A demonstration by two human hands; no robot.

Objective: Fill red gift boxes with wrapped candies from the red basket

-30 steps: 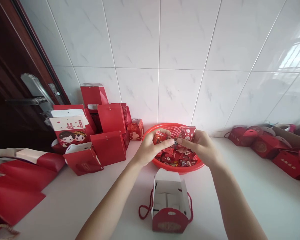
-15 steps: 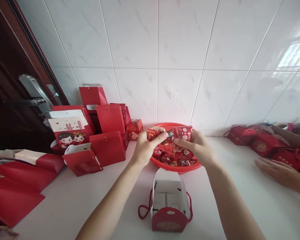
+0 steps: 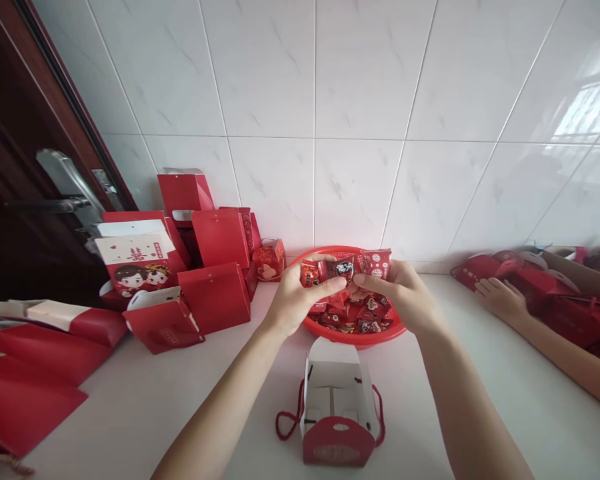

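Observation:
Over a red plastic basket [image 3: 355, 339] of wrapped candies [image 3: 367, 313], both hands hold small candy packets close together. My left hand [image 3: 297, 300] is closed on red-wrapped candies [image 3: 310, 275], its thumb at a black and red candy [image 3: 345, 268] in the middle. My right hand [image 3: 405, 290] pinches that side too, and a red packet with white round prints [image 3: 377, 262] stands up from its fingers. Nearer me, a red gift box [image 3: 337, 440] with a white inside and cord handles stands with its top spread; no candy shows in it.
Folded red boxes [image 3: 220, 297] and bags crowd the left, by a dark door [image 3: 10, 167]. On the right, another person's hand [image 3: 503, 300] reaches to a row of red boxes [image 3: 540, 277] along the tiled wall [image 3: 360, 67].
My hands have shifted slightly right, and the black and red candy shows more between them. The other person's hand has moved left and back, onto the red boxes.

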